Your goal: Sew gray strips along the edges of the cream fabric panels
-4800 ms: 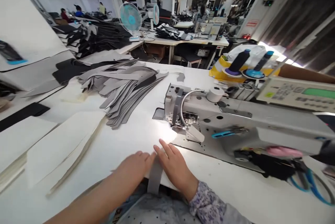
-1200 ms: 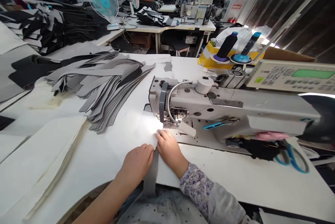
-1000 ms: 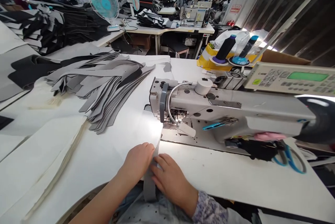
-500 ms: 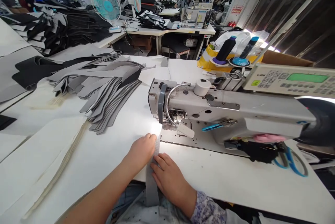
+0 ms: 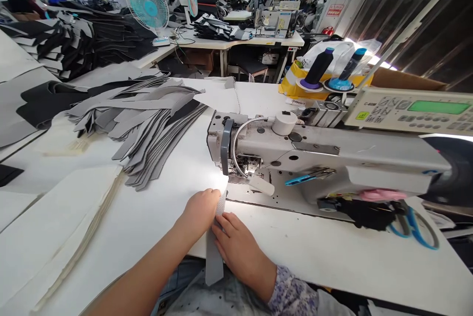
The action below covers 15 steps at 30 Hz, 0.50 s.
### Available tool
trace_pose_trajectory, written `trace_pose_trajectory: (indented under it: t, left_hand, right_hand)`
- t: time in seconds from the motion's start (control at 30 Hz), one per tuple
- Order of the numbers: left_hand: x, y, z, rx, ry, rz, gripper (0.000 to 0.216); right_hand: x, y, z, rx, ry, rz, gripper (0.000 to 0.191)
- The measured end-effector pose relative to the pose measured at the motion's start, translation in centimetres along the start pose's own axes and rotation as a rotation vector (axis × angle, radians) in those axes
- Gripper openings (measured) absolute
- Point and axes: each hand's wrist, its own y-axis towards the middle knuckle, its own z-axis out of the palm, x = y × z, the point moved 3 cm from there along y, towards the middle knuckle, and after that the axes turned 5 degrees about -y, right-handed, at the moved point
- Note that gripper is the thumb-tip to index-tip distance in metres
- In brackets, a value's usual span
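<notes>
The left hand (image 5: pixel 201 210) lies knuckles-up on the white worktop (image 5: pixel 332 252), its fingers curled down against the left edge of a grey strip (image 5: pixel 214 263). The fingertips are hidden, so its grip cannot be told: it may be pinching or only pressing. The right hand (image 5: pixel 236 247) has a wide, flat grip, with its fingers spread on top of the strip from the right and nothing closed around it. The strip runs between the two hands. Its near end hangs over the worktop's edge toward the lap, and its far end is lost in lamp glare just in front of the presser foot (image 5: pixel 242 172) of the industrial sewing machine (image 5: pixel 314 151). Whether that end has reached the foot is not visible. A fanned pile of grey strips (image 5: pixel 148 119) lies well apart to the left, and blue-handled scissors (image 5: pixel 419 235) rest to the right by the machine's base. The likely trouble is drift. The strip is only pressed, and its tail hangs free, so uneven pressure from the two hands or the tail's weight could skew it against whatever lies beneath. The left fingertips are also near the needle area, and the glare makes it hard to judge the gap.
</notes>
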Motion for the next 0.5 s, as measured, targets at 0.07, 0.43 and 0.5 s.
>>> trace_pose_trajectory:
  t: [0.07,0.43,0.5]
  left_hand:
    - [0.1,-0.4,0.4,-0.055,0.019,-0.022,0.033]
    - [0.6,-1.5,-0.1,0.013,0.046,-0.029,0.024]
    - [0.4,-1.3,0.0,0.024,0.047,-0.027,0.026]
  right_hand:
    - [0.3,-0.5,-0.1,-0.023,-0.009,-0.021,0.028]
    - [0.5,-0.6,-0.3,-0.006,-0.01,-0.02,0.027]
    - [0.6,-0.7,-0.4,-0.006,0.007,-0.022,0.027]
